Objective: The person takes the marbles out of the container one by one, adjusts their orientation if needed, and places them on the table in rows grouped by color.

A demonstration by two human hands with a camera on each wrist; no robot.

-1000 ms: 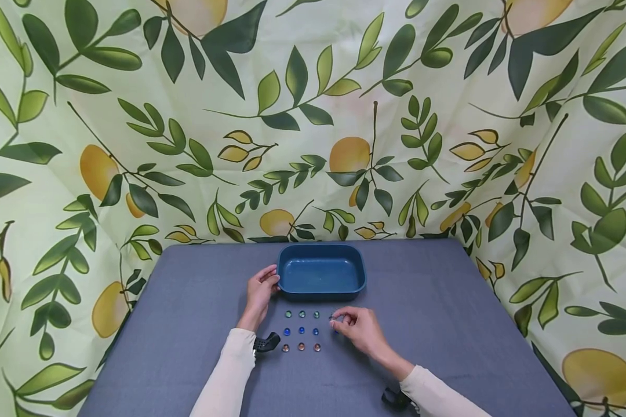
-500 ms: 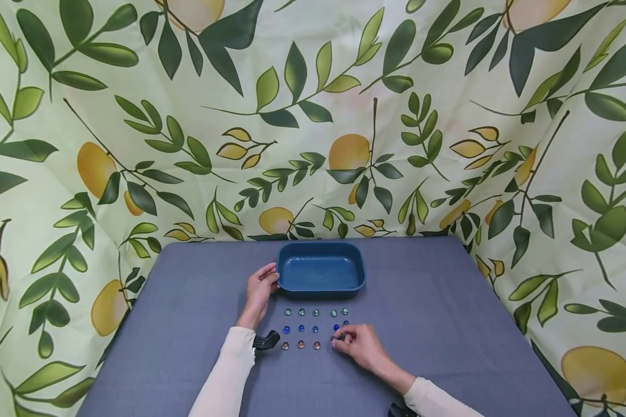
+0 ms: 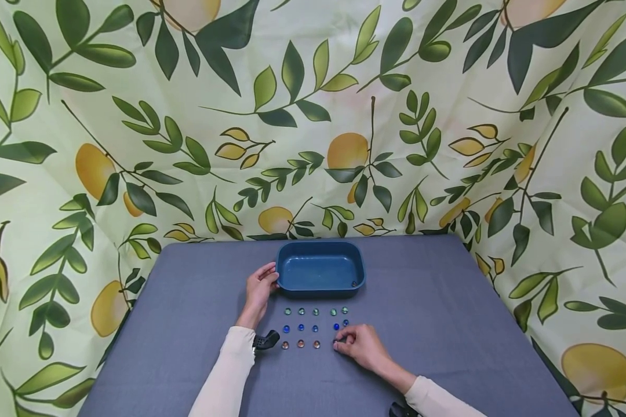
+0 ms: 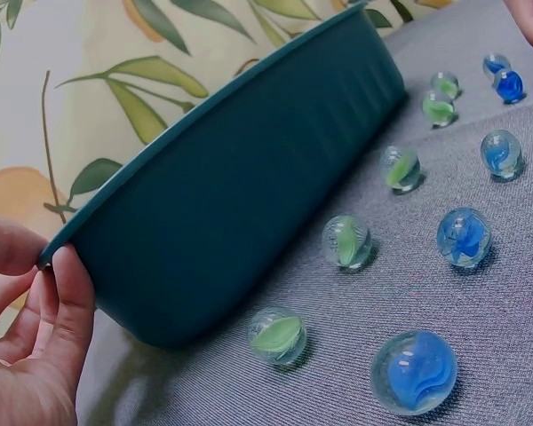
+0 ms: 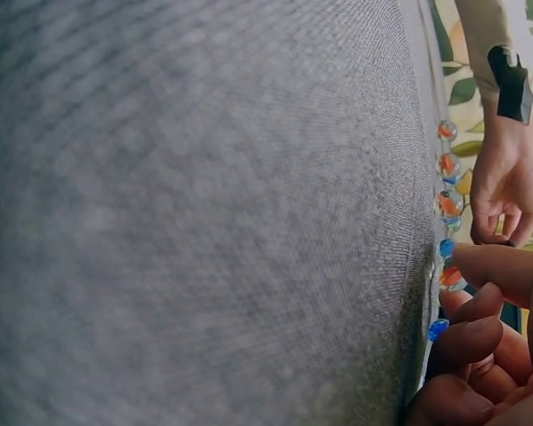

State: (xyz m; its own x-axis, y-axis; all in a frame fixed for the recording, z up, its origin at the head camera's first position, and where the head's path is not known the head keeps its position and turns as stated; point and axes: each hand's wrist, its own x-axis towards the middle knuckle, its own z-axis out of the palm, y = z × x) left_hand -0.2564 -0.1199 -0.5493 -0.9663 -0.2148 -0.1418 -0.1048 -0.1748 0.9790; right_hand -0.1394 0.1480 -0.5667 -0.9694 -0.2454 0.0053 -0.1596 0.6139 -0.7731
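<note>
My left hand (image 3: pixel 258 292) grips the left rim of a dark blue plastic tub (image 3: pixel 320 293), thumb and fingers pinching its edge in the left wrist view. My right hand (image 3: pixel 364 346) is at the front row, thumb and index finger pinching an orange-swirled glass marble (image 5: pixel 451 277). Before the tub lie rows of glass marbles: green ones (image 3: pixel 301 311) at the back, blue ones (image 3: pixel 301 328) in the middle, orange ones (image 3: pixel 301 344) in front. Beside my right fingertips are two more blue marbles (image 3: pixel 336 326). One small marble (image 3: pixel 353 284) lies inside the tub's near right corner.
Grey cloth covers the table (image 3: pixel 198 301). A leaf-and-fruit patterned curtain (image 3: pixel 313 127) encloses its back and sides. Black camera straps (image 3: pixel 267 341) sit at the wrists, below cream sleeves (image 3: pixel 221 370).
My right hand has moved slightly toward me, uncovering two green and two blue marbles on the right. A marble now shows inside the tub. My left hand stays on the rim.
</note>
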